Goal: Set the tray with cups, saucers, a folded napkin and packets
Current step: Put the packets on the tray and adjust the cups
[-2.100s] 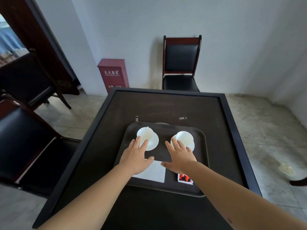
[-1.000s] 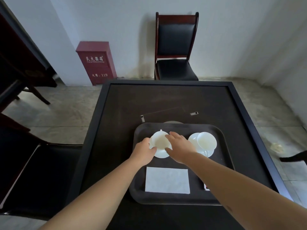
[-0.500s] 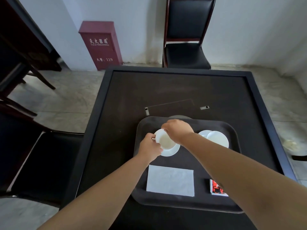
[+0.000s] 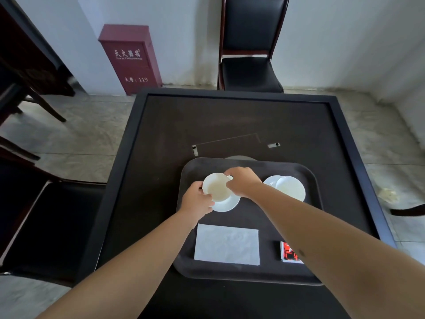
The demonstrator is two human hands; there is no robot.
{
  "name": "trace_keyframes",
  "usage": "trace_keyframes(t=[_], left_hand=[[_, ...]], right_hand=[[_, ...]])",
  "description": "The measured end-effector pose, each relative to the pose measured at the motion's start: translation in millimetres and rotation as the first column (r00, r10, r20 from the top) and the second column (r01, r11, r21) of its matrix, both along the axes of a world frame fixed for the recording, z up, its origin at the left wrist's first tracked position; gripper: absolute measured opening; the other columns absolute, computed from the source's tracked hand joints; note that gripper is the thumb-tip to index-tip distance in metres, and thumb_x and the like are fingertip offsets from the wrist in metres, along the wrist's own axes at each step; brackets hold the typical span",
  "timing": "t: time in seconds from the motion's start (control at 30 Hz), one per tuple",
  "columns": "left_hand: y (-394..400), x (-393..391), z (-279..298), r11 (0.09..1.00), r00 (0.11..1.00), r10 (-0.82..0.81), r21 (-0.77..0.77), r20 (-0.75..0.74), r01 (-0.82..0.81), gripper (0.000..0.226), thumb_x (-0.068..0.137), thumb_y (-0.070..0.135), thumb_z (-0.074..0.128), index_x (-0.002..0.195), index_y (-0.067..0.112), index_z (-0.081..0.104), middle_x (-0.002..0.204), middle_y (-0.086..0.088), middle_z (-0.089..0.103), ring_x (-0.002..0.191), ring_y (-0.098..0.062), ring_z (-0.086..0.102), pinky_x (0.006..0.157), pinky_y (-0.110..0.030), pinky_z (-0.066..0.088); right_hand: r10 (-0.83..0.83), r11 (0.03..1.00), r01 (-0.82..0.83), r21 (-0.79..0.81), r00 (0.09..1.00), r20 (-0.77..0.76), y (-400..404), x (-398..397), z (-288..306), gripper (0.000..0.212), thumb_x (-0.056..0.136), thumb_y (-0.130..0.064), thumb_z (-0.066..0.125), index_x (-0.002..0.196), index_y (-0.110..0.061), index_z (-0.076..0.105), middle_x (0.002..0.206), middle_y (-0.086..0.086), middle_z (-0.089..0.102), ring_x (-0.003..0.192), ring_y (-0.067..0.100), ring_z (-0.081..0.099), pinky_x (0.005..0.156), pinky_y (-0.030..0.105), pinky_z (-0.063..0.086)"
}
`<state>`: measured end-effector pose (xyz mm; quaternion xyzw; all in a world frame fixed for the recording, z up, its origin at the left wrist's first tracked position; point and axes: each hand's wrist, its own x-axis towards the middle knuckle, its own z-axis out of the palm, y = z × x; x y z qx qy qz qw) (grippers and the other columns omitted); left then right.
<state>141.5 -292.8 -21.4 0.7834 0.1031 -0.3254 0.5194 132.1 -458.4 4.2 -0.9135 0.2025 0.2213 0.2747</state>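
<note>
Gripping the left cup (image 4: 217, 187) at its near-left rim, the left hand (image 4: 197, 201) curls round it above its saucer (image 4: 226, 204) on the dark tray (image 4: 248, 276). The right hand (image 4: 242, 183) pinches the cup's far-right side. Farther right sits the second cup (image 4: 290, 188); nearer lie the folded napkin (image 4: 227, 244) and a red packet (image 4: 288, 252).

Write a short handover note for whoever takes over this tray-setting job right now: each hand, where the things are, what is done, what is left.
Left hand and right hand both grip the left cup, tilted over its saucer.
The right cup sits on its saucer.
Folded napkin and red packet lie at the near side of the tray.
Left: settle the left cup upright.
</note>
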Motion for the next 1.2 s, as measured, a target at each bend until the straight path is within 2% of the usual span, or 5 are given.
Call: trace_keyframes(t=[0.2,0.4,0.53,0.67,1.2], left_hand=[[0,12,6,0.989,0.989,-0.082,0.13,0.121,0.066,0.022,0.092,0.005,0.054,0.108,0.02,0.059,0.105,-0.004,0.065,0.091,-0.024,0.067,0.081,-0.045,0.059],[2,19,6,0.993,0.981,-0.089,0.091,0.172,0.075,0.025,0.094,0.011,0.057,0.116,0.02,0.064,0.104,-0.003,0.069,0.082,-0.02,0.067,0.076,-0.04,0.061],[4,14,1,0.998,0.984,-0.049,0.042,0.171,0.042,0.022,0.092,0.009,0.058,0.106,0.024,0.067,0.105,-0.001,0.069,0.095,-0.021,0.065,0.085,-0.045,0.058],[2,12,1,0.998,0.988,-0.054,0.022,0.145,0.052,0.029,0.096,0.01,0.056,0.121,0.022,0.064,0.111,-0.001,0.067,0.092,-0.019,0.068,0.081,-0.039,0.06],[6,6,0,0.976,0.95,-0.215,0.094,0.227,0.198,0.033,0.098,0.012,0.056,0.131,0.02,0.054,0.124,-0.004,0.063,0.096,-0.02,0.067,0.08,-0.034,0.059]], right_hand=[[-0.119,0.983,0.12,0.141,0.993,-0.01,-11,-5,-3,0.03,0.096,-0.028,0.044,0.094,-0.012,0.069,0.073,0.005,0.072,0.069,0.021,0.07,0.071,0.034,0.058],[-0.159,0.967,0.15,0.207,0.987,0.028,-13,-14,-11,0.027,0.097,-0.02,0.046,0.116,-0.023,0.064,0.07,0.0,0.072,0.065,0.008,0.069,0.071,0.03,0.059],[-0.291,0.908,0.275,0.316,0.957,0.006,-11,-21,-14,0.025,0.097,-0.016,0.047,0.113,-0.022,0.065,0.074,0.001,0.073,0.065,0.009,0.07,0.064,0.026,0.06],[-0.358,0.881,0.329,0.34,0.933,0.027,-7,-28,-18,0.025,0.096,-0.017,0.048,0.11,-0.024,0.066,0.072,0.0,0.072,0.065,0.01,0.07,0.067,0.029,0.061],[-0.352,0.904,0.319,0.283,0.933,0.072,-2,-41,-17,0.034,0.09,-0.013,0.045,0.114,-0.017,0.069,0.073,0.003,0.071,0.072,0.016,0.066,0.073,0.035,0.06]])
